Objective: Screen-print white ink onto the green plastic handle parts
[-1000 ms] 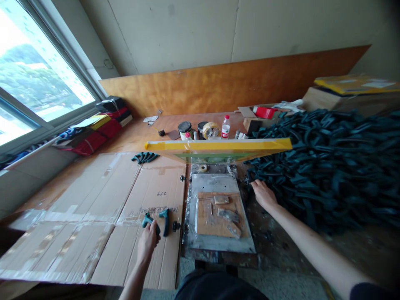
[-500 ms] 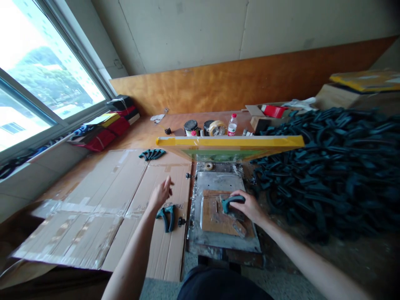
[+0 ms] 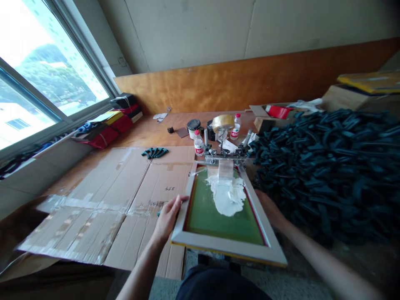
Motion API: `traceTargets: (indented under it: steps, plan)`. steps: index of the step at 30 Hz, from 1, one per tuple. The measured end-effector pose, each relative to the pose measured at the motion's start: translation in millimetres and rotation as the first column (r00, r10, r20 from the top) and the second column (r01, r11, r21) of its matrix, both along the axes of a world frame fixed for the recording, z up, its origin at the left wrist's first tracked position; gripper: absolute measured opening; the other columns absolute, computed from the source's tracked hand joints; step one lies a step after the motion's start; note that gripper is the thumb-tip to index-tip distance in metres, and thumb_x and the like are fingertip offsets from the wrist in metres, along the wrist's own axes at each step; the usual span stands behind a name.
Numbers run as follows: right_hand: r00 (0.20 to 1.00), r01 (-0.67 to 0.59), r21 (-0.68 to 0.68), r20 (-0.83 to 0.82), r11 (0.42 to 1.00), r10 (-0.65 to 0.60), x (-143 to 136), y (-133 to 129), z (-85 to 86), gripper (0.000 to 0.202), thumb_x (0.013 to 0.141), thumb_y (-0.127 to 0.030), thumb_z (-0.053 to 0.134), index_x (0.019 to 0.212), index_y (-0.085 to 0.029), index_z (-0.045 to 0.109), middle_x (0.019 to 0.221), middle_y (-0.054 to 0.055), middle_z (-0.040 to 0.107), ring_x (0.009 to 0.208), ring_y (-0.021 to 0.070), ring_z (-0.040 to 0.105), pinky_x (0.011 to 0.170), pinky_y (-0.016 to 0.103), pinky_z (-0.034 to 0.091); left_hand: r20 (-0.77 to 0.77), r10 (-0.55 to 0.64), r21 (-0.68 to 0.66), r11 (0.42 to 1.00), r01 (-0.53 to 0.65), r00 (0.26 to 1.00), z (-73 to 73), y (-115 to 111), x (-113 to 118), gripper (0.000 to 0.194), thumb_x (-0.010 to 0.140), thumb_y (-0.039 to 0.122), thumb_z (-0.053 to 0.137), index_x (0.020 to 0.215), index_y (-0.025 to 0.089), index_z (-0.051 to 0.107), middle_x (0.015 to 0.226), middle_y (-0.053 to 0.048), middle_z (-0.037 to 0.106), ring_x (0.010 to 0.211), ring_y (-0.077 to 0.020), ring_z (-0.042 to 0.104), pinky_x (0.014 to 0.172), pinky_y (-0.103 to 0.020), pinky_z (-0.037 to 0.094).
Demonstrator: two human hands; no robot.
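A screen printing frame with a pale border and green mesh lies lowered over the printing base, hinged to a metal clamp at its far end. White ink is spread thickly on the upper mesh, touching a pale squeegee. My left hand grips the frame's left edge, fingers closed on it. At the right edge is my right hand, blurred, its fingers hidden by the frame. The dark teal handle pieces near the base are mostly covered; a small tip shows beside my left hand.
Flattened cardboard covers the table at left, bearing a row of dark teal handles. A large pile of these handles rises at right. Bottles, an ink jar and a tape roll stand behind the clamp.
The frame has swung down from its raised position, covering the base. My left hand moved right onto its edge. My right hand moved from the handle on the base to the frame's right side.
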State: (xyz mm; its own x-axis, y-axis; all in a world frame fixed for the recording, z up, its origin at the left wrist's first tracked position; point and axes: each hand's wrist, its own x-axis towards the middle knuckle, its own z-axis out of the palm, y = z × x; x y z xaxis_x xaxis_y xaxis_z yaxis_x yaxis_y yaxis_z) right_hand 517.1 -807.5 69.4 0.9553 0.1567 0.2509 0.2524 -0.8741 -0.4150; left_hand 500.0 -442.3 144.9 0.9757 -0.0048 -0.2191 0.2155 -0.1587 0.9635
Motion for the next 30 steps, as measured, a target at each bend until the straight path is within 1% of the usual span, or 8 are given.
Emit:
traceTargets:
  steps: [5, 7, 9, 17, 22, 24, 27, 30]
  plan:
    - [0.988, -0.036, 0.017, 0.154, 0.999, 0.033, 48, 24, 43.3, 0.043, 0.083, -0.031, 0.059, 0.124, -0.018, 0.053, 0.121, 0.014, 0.054, 0.108, 0.0271, 0.055, 0.091, 0.04, 0.048, -0.085, -0.036, 0.158, 0.986, 0.049, 0.996, -81.6, 1, -11, 0.075, 0.077, 0.057, 0.059, 0.14, 0.018, 0.046, 0.065, 0.002, 0.059, 0.059, -0.0142, 0.053, 0.057, -0.024, 0.041]
    - [0.983, -0.128, -0.116, 0.115, 0.985, 0.141, 56, 54, 52.5, 0.046, 0.077, -0.024, 0.068, 0.12, -0.017, 0.054, 0.118, 0.013, 0.056, 0.108, 0.0272, 0.053, 0.091, 0.038, 0.047, -0.081, -0.044, 0.217, 0.974, 0.06, 0.996, -97.7, 1, -8, 0.073, 0.079, 0.054, 0.056, 0.142, 0.018, 0.043, 0.063, 0.004, 0.055, 0.058, -0.0137, 0.051, 0.057, -0.023, 0.04]
    - [0.977, -0.205, -0.241, 0.004, 0.949, 0.212, 50, 77, 51.1, 0.024, 0.078, -0.014, 0.064, 0.101, -0.017, 0.059, 0.099, 0.009, 0.062, 0.096, 0.024, 0.056, 0.082, 0.033, 0.048, -0.078, -0.056, 0.254, 0.964, 0.074, 0.995, -106.0, 2, -6, 0.069, 0.081, 0.052, 0.054, 0.141, 0.019, 0.044, 0.064, 0.004, 0.055, 0.06, -0.014, 0.052, 0.058, -0.023, 0.039]
    - [0.746, -0.655, -0.259, -0.076, 0.71, 0.661, -3, 60, 39.7, 0.015, 0.079, -0.005, 0.05, 0.077, -0.018, 0.058, 0.077, 0.004, 0.061, 0.076, 0.0183, 0.054, 0.067, 0.028, 0.042, -0.069, -0.1, 0.273, 0.955, 0.115, 0.993, -116.8, 7, -7, 0.06, 0.087, 0.051, 0.044, 0.138, 0.019, 0.046, 0.068, 0.003, 0.054, 0.064, -0.0144, 0.052, 0.061, -0.024, 0.04]
    - [0.831, -0.526, -0.199, 0.083, 0.827, 0.55, -4, 66, 36.3, 0.018, 0.082, -0.007, 0.048, 0.083, -0.018, 0.061, 0.079, 0.005, 0.062, 0.081, 0.0194, 0.055, 0.07, 0.029, 0.045, -0.087, -0.067, 0.221, 0.972, 0.085, 0.994, -113.9, 6, -7, 0.066, 0.083, 0.056, 0.05, 0.138, 0.019, 0.047, 0.067, 0.002, 0.057, 0.061, -0.0142, 0.051, 0.057, -0.024, 0.04]
    - [0.806, -0.537, -0.197, 0.167, 0.82, 0.568, -15, 67, 28.0, 0.022, 0.085, -0.008, 0.045, 0.093, -0.017, 0.064, 0.084, 0.008, 0.063, 0.084, 0.02, 0.056, 0.074, 0.031, 0.047, -0.101, -0.053, 0.184, 0.98, 0.071, 0.993, -112.9, 6, -7, 0.071, 0.08, 0.059, 0.052, 0.138, 0.019, 0.047, 0.068, 0.002, 0.059, 0.06, -0.0143, 0.052, 0.057, -0.024, 0.04]
    - [0.779, -0.602, -0.155, 0.1, 0.783, 0.619, -21, 63, 26.7, 0.021, 0.086, -0.011, 0.048, 0.096, -0.018, 0.065, 0.085, 0.006, 0.064, 0.084, 0.0189, 0.058, 0.075, 0.03, 0.048, -0.128, -0.029, 0.119, 0.992, 0.044, 0.991, -110.3, 5, -7, 0.076, 0.077, 0.063, 0.054, 0.137, 0.018, 0.048, 0.072, 0.0, 0.063, 0.063, -0.0152, 0.056, 0.058, -0.024, 0.042]
    - [0.87, -0.491, -0.063, 0.011, 0.869, 0.492, 6, 64, 43.8, 0.012, 0.086, -0.018, 0.058, 0.096, -0.02, 0.064, 0.089, 0.004, 0.065, 0.085, 0.0185, 0.06, 0.075, 0.029, 0.048, -0.143, -0.048, 0.037, 0.998, 0.054, 0.989, -96.0, 5, -6, 0.082, 0.075, 0.064, 0.057, 0.139, 0.015, 0.044, 0.076, -0.002, 0.066, 0.066, -0.0166, 0.059, 0.058, -0.025, 0.044]
